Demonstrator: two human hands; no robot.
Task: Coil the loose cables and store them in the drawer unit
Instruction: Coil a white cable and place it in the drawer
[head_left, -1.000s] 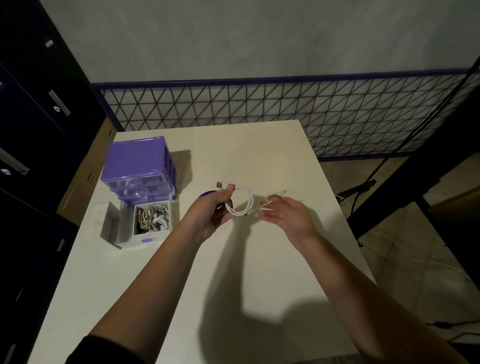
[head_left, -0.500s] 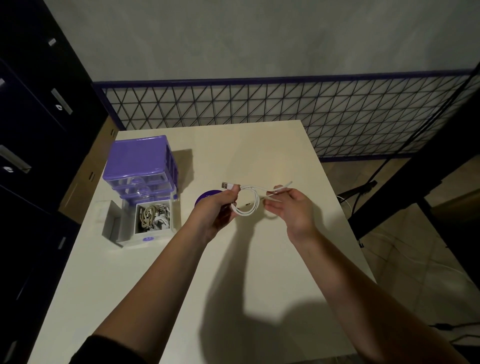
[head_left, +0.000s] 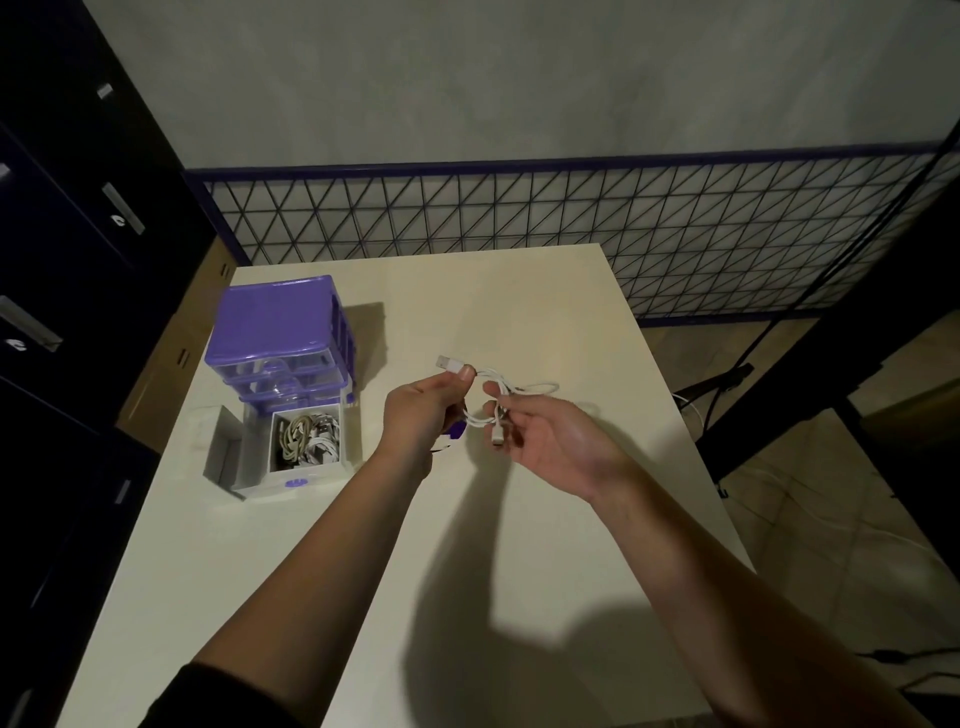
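Writing: none legible.
Left hand (head_left: 423, 413): pinches white cable (head_left: 485, 395) at its USB plug, mid-frame.
Right hand (head_left: 553, 441): palm now upturned, pinching the coil.
Drawer unit (head_left: 283, 338): bottom drawer open, unchanged.

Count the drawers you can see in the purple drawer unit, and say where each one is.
3. Two closed clear drawers sit stacked under the purple top of the drawer unit; the bottom drawer is pulled out and holds coiled cables. None seems hidden.
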